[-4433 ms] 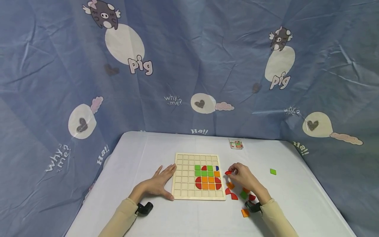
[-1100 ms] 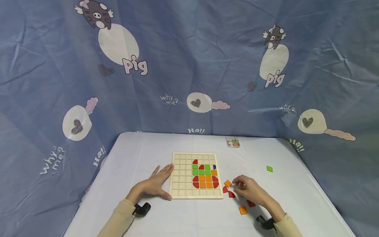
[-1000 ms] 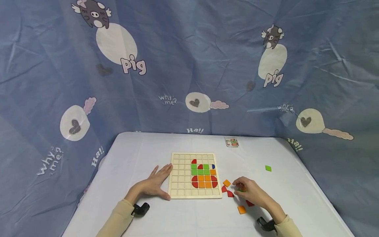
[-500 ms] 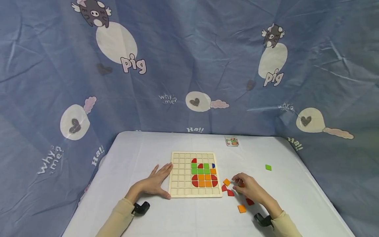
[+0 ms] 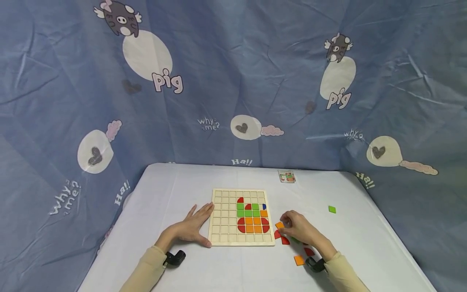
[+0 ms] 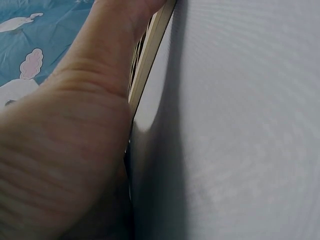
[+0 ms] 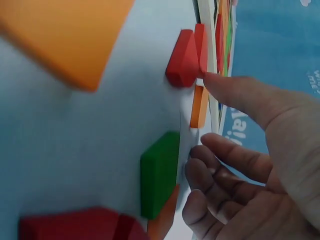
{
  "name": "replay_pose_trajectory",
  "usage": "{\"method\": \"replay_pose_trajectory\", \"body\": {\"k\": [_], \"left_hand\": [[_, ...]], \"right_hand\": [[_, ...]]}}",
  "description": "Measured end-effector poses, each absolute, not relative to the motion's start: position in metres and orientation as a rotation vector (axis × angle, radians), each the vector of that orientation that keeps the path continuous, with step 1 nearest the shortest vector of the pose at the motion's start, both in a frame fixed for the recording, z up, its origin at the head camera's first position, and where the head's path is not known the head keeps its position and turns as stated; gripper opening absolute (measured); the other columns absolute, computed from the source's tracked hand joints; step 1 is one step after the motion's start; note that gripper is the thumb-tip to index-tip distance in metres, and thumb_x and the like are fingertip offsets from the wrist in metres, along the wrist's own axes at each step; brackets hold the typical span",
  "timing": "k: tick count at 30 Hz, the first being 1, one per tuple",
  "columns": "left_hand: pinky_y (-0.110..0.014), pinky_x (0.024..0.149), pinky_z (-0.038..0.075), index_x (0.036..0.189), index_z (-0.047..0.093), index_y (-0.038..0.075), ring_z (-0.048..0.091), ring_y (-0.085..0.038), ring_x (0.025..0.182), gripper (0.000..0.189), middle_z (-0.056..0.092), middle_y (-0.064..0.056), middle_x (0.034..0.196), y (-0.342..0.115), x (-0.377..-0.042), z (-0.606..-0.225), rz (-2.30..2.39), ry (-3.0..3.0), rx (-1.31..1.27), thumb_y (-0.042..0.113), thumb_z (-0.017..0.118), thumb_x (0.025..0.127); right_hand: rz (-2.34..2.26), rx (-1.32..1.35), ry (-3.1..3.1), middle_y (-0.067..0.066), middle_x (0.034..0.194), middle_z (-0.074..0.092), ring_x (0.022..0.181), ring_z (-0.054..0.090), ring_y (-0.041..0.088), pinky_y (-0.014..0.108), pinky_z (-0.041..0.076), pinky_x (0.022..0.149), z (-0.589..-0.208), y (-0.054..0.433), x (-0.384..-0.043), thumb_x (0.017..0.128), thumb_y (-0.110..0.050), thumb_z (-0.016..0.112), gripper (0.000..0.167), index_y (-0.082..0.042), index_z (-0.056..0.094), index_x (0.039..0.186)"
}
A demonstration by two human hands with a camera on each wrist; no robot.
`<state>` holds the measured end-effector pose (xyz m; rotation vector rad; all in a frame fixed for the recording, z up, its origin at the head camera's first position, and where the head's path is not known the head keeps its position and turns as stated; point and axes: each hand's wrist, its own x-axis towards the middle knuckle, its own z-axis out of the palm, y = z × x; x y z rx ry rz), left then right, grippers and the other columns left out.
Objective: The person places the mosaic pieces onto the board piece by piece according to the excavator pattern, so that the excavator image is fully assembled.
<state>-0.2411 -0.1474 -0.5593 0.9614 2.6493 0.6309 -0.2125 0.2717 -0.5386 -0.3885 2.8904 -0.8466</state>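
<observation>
My left hand (image 5: 190,229) lies with fingers spread against the left edge of a wooden grid board (image 5: 222,239). In the left wrist view, the board's edge (image 6: 152,52) shows beyond the hand. Red, green, orange and blue tiles sit in the board's right half. My right hand (image 5: 300,229) is at the board's right, thumb and forefinger either side of an orange square tile (image 5: 279,225). In the right wrist view, the forefinger tip is just short of that orange tile (image 7: 198,107), and the thumb tip is beside a red quarter-round tile (image 7: 183,60).
Loose by the right hand are red tiles (image 5: 285,241), a green tile (image 7: 162,170) and another orange square (image 5: 299,260). Farther right lies a green square (image 5: 332,209). A small picture card (image 5: 287,177) rests near the table's back edge, before a blue curtain (image 5: 219,81).
A red quarter-round tile has appeared on the board above the green ones. My right hand has moved from over the loose pile leftward to the orange square. The left hand stays at the board.
</observation>
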Motion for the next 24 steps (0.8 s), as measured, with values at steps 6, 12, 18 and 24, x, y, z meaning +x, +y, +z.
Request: {"method": "replay_pose_trajectory", "body": {"k": [6,12,18,24], "left_hand": [[-0.059,0.119,-0.007,0.155,0.007,0.004,0.004,-0.03,0.151,0.131,0.004,-0.012,0.163,-0.1488,-0.2413,-0.5597,0.631,2.647,0.953,0.069,0.075,0.064],[-0.058,0.119,-0.008,0.155,0.007,0.004,0.004,-0.03,0.151,0.131,0.004,-0.012,0.163,-0.1484,-0.2397,-0.5581,0.627,2.645,0.956,0.07,0.074,0.064],[-0.059,0.119,-0.007,0.155,0.008,0.003,0.004,-0.03,0.151,0.13,0.004,-0.013,0.163,-0.1479,-0.2389,-0.5566,0.626,2.654,0.963,0.069,0.075,0.064],[-0.058,0.119,-0.007,0.155,0.007,0.004,0.004,-0.031,0.151,0.131,0.004,-0.012,0.164,-0.1474,-0.2398,-0.5584,0.642,2.652,0.956,0.068,0.075,0.064]], "right_hand": [[-0.875,-0.369,2.91,-0.003,0.085,0.058,0.075,0.052,0.008,0.021,0.049,0.063,-0.5408,0.2639,-0.2177,0.079,-0.02,0.079,0.025,-0.009,0.063,0.095],[-0.848,-0.217,2.937,-0.004,0.077,0.06,0.067,0.052,0.009,0.02,0.047,0.058,-0.5388,0.2626,-0.218,0.077,-0.017,0.081,0.025,-0.009,0.063,0.091],[-0.845,-0.224,2.95,-0.002,0.075,0.061,0.065,0.053,0.009,0.02,0.049,0.056,-0.5338,0.2631,-0.2159,0.076,-0.011,0.08,0.021,-0.006,0.064,0.089],[-0.802,-0.212,2.934,-0.001,0.078,0.062,0.068,0.053,0.01,0.022,0.052,0.062,-0.5338,0.264,-0.2166,0.076,-0.01,0.081,0.021,-0.005,0.066,0.09]]}}
